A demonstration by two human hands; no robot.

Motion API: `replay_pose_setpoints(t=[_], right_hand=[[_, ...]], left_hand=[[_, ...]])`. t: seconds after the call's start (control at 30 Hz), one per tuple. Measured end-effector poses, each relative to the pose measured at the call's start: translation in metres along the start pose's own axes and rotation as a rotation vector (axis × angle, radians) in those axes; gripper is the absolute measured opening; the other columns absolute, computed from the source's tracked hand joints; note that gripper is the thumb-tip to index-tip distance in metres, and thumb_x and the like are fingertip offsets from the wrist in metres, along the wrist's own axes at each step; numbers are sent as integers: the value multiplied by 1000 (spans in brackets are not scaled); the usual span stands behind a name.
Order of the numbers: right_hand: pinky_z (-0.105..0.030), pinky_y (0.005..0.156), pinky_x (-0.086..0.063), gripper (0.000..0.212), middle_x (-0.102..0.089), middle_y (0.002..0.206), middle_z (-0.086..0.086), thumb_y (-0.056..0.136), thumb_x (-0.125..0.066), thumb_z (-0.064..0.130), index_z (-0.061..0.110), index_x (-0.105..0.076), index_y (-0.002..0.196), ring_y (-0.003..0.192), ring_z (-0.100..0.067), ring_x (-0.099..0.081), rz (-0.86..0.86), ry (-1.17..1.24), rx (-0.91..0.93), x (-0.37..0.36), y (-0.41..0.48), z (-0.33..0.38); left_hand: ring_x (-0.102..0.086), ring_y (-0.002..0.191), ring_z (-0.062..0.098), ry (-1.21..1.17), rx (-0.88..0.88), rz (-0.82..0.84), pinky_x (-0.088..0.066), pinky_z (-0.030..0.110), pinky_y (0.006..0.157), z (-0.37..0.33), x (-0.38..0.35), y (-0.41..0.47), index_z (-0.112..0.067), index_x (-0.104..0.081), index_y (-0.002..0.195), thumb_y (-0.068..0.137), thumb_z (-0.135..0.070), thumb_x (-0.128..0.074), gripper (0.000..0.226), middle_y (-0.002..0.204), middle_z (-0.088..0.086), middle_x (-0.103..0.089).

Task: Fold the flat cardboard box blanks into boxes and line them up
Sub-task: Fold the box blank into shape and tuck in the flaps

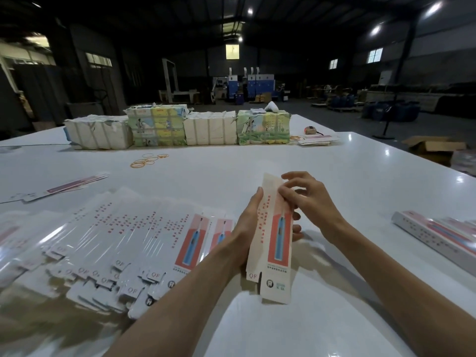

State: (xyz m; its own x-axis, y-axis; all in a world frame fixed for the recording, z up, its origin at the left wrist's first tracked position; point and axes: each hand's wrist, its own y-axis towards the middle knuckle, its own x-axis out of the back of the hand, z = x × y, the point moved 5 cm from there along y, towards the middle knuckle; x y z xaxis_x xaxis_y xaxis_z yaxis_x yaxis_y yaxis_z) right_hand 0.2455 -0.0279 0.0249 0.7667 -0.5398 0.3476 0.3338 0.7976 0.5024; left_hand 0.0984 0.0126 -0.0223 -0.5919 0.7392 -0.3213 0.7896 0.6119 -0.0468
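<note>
Head view: the left hand grips a long, slim, matte cardboard blank, while the right hand pinches its upper edge. Left of the hands, glossy flat blanks lie fanned on the smooth white table.

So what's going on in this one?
A person holds one blank above a white table, apparently partway through shaping it into a box. The left hand grips it round the middle, and the right hand pinches its upper part. A pile of flat blanks lies to the left, and folded boxes lie at the right. Bundles and rubber bands sit farther back.
</note>
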Motion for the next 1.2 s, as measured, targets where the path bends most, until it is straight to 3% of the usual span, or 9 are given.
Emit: replay_pose_setpoints(t=[0.07,0.3,0.4,0.5,0.57,0.77,0.87,1.03,1.2], right_hand=[[-24,73,-60,19,-63,131,12,95,-74,31,15,-80,86,99,-16,-72,29,119,-76,5,0,0],[-39,97,-56,26,-69,132,10,88,-72,32,9,-84,85,115,-28,-68,143,403,-153,13,3,-3],[-42,99,-55,33,-64,141,-1,96,-68,27,-4,-78,100,115,-36,-66,203,506,-140,8,0,-3],[-35,81,-61,49,-65,132,-7,101,-63,27,-15,-62,126,95,-35,-70,271,639,-161,0,-7,3],[-31,74,-62,45,-64,128,-7,101,-59,26,-9,-64,130,92,-30,-70,260,685,-178,-5,-10,9],[-43,99,-57,38,-62,143,3,89,-68,32,-4,-74,102,123,-29,-65,43,483,-178,-4,-6,5],[-51,102,-57,33,-64,136,-1,95,-68,32,13,-68,122,120,-31,-68,16,404,-147,-8,-6,3],[-39,79,-63,40,-76,109,-2,100,-62,42,29,-54,137,98,-31,-76,78,343,-130,-23,-14,1],[-31,72,-63,53,-79,107,8,93,-68,55,39,-52,140,97,-21,-78,41,322,-131,-25,-18,8]], left_hand=[[-76,90,35,14,15,32,-63,44,80,0,-2,1,-10,-66,128,103,-70,-35,72,110,18,-75],[-73,82,27,79,23,148,-62,38,76,-4,-13,9,-9,-66,119,101,-75,-28,79,104,14,-74],[-74,81,26,117,40,160,-62,36,74,-1,-12,9,-9,-64,118,99,-78,-30,79,100,13,-75],[-74,82,27,166,-3,123,-62,38,77,-2,-11,7,-15,-64,116,95,-81,-33,75,96,10,-75],[-72,78,26,153,-18,87,-62,37,74,-3,-13,6,-16,-64,112,95,-81,-35,74,91,9,-73],[-68,66,20,33,20,15,-61,32,62,1,-14,8,-12,-63,107,97,-78,-36,72,79,7,-69],[-72,69,24,-40,-42,-47,-62,35,66,-3,-7,10,-12,-67,107,97,-76,-39,71,85,12,-72],[-76,72,28,-95,-100,-121,-63,35,65,-10,11,14,-23,-82,89,101,-73,-35,70,90,13,-77],[-79,82,38,10,-129,-231,-65,40,69,-6,13,13,-23,-71,115,99,-76,-34,67,96,14,-79]])
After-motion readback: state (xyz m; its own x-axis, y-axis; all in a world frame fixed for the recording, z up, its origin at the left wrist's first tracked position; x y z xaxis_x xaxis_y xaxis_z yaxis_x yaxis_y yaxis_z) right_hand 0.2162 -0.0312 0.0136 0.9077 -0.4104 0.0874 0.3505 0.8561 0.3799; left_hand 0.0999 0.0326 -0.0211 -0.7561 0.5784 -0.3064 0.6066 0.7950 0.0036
